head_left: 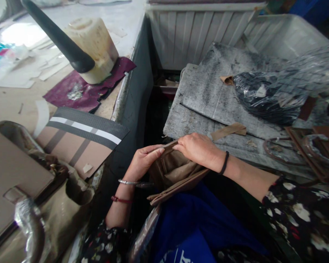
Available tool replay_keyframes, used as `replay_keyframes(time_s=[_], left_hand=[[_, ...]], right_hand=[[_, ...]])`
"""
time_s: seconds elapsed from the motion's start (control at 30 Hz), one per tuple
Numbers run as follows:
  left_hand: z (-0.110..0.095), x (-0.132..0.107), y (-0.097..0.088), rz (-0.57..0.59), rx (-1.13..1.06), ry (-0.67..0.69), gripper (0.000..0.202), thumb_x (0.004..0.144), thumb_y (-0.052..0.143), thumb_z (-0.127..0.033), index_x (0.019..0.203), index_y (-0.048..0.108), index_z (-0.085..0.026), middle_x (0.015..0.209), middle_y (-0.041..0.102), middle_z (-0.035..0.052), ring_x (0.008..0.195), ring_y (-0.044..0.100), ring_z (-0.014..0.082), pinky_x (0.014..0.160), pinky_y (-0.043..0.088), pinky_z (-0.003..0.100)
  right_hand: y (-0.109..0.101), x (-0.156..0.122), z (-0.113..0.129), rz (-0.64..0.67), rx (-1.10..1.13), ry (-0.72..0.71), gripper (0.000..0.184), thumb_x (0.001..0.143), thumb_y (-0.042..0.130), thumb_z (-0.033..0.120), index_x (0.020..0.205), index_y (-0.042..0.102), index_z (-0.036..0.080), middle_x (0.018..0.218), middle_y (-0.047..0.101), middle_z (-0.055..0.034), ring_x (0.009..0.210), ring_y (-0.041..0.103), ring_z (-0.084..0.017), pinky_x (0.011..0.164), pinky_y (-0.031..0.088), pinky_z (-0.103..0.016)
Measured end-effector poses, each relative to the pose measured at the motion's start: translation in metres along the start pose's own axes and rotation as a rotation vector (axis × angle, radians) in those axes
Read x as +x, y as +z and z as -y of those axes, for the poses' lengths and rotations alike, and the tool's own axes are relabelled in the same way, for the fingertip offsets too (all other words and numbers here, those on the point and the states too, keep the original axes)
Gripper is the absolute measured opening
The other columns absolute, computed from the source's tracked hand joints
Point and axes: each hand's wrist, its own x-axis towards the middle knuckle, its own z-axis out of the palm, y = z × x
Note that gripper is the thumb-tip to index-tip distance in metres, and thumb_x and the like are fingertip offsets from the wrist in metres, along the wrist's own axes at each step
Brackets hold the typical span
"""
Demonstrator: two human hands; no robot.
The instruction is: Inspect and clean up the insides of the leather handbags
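Note:
A tan leather bag piece point(175, 171) with an open lined pocket rests over my lap, above blue cloth point(192, 219). My left hand point(144, 159) pinches its near rim, thumb and fingers closed on the edge. My right hand point(196, 148) curls over the far rim, with the fingers tucked inside the opening and partly hidden. Both hands hold the same piece and pull its mouth apart.
A worktable point(13, 106) on the left carries a tan handbag point(30, 193), a striped panel point(82, 135), maroon leather point(82, 91), a cream block point(95, 47) and a black lever point(60, 40). Grey boards point(216, 95), a plastic-wrapped black bundle point(265, 98) and brown straps point(304, 149) lie on the right.

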Motion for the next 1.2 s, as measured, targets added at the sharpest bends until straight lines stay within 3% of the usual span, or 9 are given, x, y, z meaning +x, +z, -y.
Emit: replay_keyframes(time_s=[0.1,0.4,0.8,0.97,1.2], left_hand=[[-0.001,0.001,0.001,-0.003,0.005,0.005,0.035,0.066,0.066,-0.038,0.090,0.067,-0.013,0.094,0.067,0.0072,0.088,0.058,0.0210,0.075,0.045,0.026],[0.002,0.001,0.003,-0.060,0.163,0.032,0.035,0.068,0.062,-0.043,0.084,0.068,-0.012,0.080,0.068,0.0059,0.073,0.059,0.0186,0.061,0.045,0.023],[0.000,0.004,0.009,-0.091,0.164,0.048,0.033,0.067,0.062,-0.042,0.080,0.069,-0.012,0.078,0.069,0.0072,0.069,0.060,0.0189,0.059,0.046,0.024],[0.001,0.005,0.009,-0.087,0.144,0.024,0.035,0.066,0.064,-0.043,0.082,0.069,-0.012,0.078,0.069,0.0072,0.070,0.060,0.0189,0.059,0.046,0.023],[0.000,0.004,0.010,-0.069,0.154,0.009,0.033,0.066,0.064,-0.042,0.082,0.069,-0.013,0.077,0.068,0.0050,0.068,0.059,0.0168,0.058,0.044,0.020]], right_hand=[[0.002,0.000,-0.002,-0.018,-0.003,0.000,0.033,0.084,0.041,0.042,0.083,0.066,0.019,0.075,0.066,-0.0091,0.073,0.061,-0.022,0.059,0.042,-0.027],[0.001,0.000,-0.007,-0.010,0.007,0.020,0.034,0.084,0.040,0.045,0.081,0.064,0.021,0.074,0.065,-0.0069,0.072,0.061,-0.022,0.056,0.039,-0.026],[0.007,-0.017,-0.021,-0.175,0.183,0.019,0.012,0.086,0.044,0.022,0.077,0.050,0.017,0.075,0.060,-0.0029,0.074,0.057,-0.014,0.065,0.037,-0.021],[0.008,-0.016,-0.021,-0.212,0.197,0.074,0.007,0.082,0.051,0.023,0.082,0.047,0.017,0.076,0.059,-0.0032,0.071,0.056,-0.014,0.062,0.037,-0.022],[0.011,-0.013,-0.026,-0.223,0.243,0.053,0.017,0.081,0.054,0.021,0.095,0.045,0.017,0.078,0.060,-0.0024,0.072,0.057,-0.015,0.064,0.038,-0.022]])
